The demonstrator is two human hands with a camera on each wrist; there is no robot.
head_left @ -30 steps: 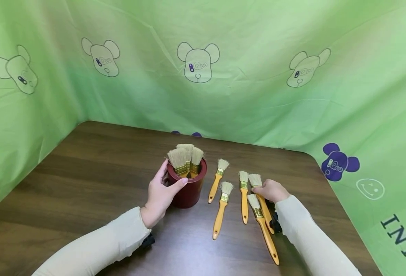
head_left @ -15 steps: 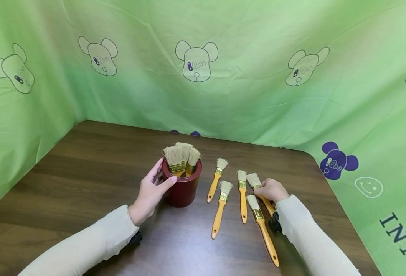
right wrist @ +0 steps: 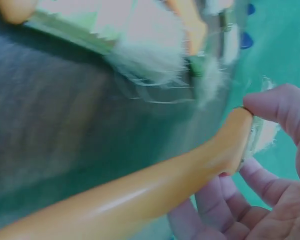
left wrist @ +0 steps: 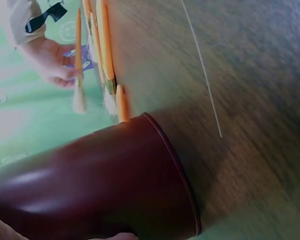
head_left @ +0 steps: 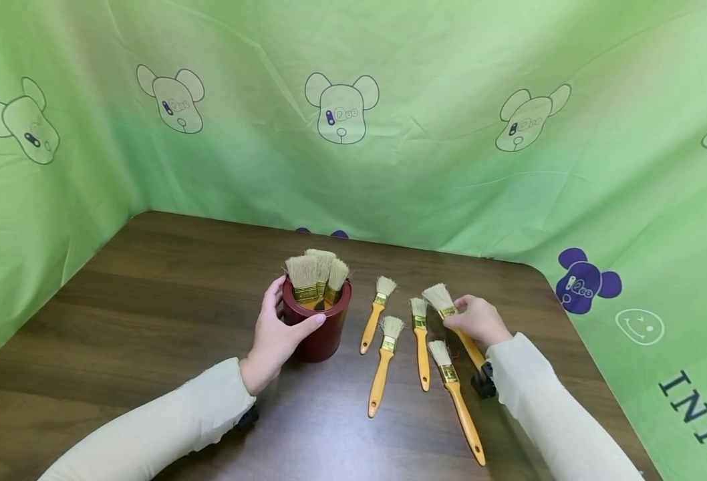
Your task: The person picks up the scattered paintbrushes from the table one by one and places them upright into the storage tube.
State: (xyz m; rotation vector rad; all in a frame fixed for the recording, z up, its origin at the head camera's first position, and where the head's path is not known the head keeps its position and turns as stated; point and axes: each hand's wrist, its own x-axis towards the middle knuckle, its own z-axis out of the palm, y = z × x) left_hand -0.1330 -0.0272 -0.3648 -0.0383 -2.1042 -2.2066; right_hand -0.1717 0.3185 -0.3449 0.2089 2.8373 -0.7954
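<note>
A dark red pot stands upright on the table, with several paintbrushes in it, bristles up. My left hand holds the pot from its left side, thumb over the near rim and fingers round the far side. To the right, my right hand pinches a yellow-handled paintbrush near its metal band. In the right wrist view, thumb and fingers meet where the handle joins the band. That brush is lifted off the table in the left wrist view. The pot's base appears there too.
Between pot and right hand lie several loose paintbrushes: one brush at the back, another brush nearer, a third brush and a longer-looking brush at right. A green printed cloth surrounds the brown table.
My right hand has raised the paintbrush from the table and moved it slightly away from me. The pot shifted a little left with my left hand, which still holds it.
</note>
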